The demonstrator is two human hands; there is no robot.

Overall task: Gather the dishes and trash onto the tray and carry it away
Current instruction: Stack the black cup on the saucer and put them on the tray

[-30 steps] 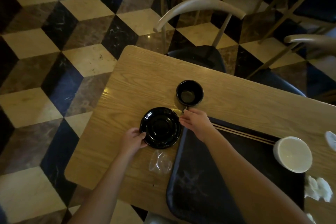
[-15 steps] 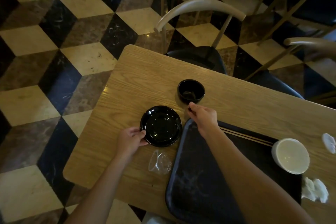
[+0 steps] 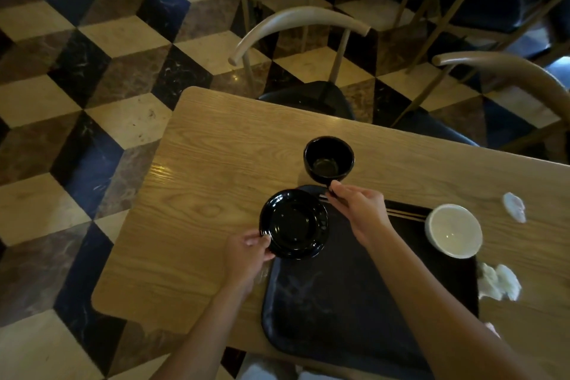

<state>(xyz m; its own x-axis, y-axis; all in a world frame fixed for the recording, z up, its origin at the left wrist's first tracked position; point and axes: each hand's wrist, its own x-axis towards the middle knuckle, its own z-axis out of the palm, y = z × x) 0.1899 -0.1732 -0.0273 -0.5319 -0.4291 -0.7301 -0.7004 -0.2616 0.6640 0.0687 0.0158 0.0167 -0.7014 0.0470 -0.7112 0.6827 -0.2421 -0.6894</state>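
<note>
A black plate (image 3: 294, 223) is held at its near-left rim by my left hand (image 3: 249, 251); the plate overlaps the far-left corner of the black tray (image 3: 339, 302). A black bowl (image 3: 328, 159) stands on the wooden table just beyond that corner, and my right hand (image 3: 359, 210) pinches its near side with thumb and fingers. A white bowl (image 3: 453, 230) sits on the tray's far-right part. Chopsticks (image 3: 404, 213) lie along the tray's far edge, partly under my right hand.
Crumpled white tissues (image 3: 499, 282) lie on the wooden table (image 3: 200, 194) right of the tray, with another wad (image 3: 514, 211) further back. A clear wrapper (image 3: 262, 274) peeks out under my left hand. Chairs (image 3: 296, 18) stand behind the table on the checkered floor.
My left hand has slid the black plate to the right, over the tray's corner. My right hand reached forward and closed on the black bowl's near side.
</note>
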